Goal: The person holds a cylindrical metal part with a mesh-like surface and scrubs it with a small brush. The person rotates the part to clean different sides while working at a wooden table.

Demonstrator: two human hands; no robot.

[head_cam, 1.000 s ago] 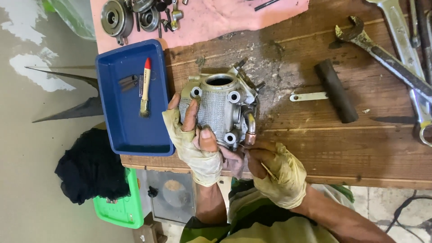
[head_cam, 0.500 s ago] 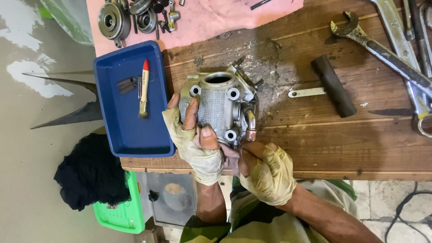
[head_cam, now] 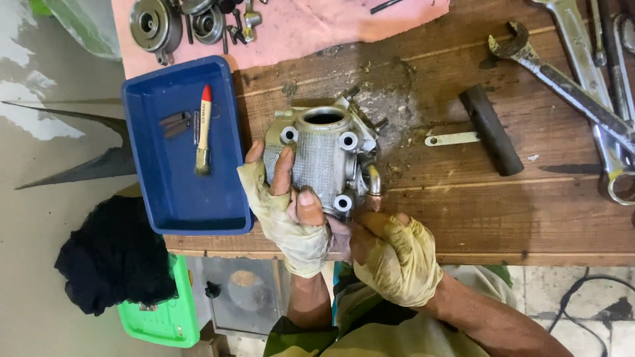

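while it rests on the wooden tabletop (head_cam: 463, 198) just right of the blue tray (head_cam: 178, 198), the engine cylinder (head_cam: 321, 158) points its bore away from the person. left hand (head_cam: 288, 211) fingers (head_cam: 283, 168) clamp its finned wall; right hand (head_cam: 393, 254) curls closed against its near corner.

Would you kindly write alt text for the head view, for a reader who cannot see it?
Two gloved hands hold a finned metal engine cylinder on a wooden workbench: the left hand grips its side, the right hand its near edge. A blue tray with a brush lies left; wrenches lie right.
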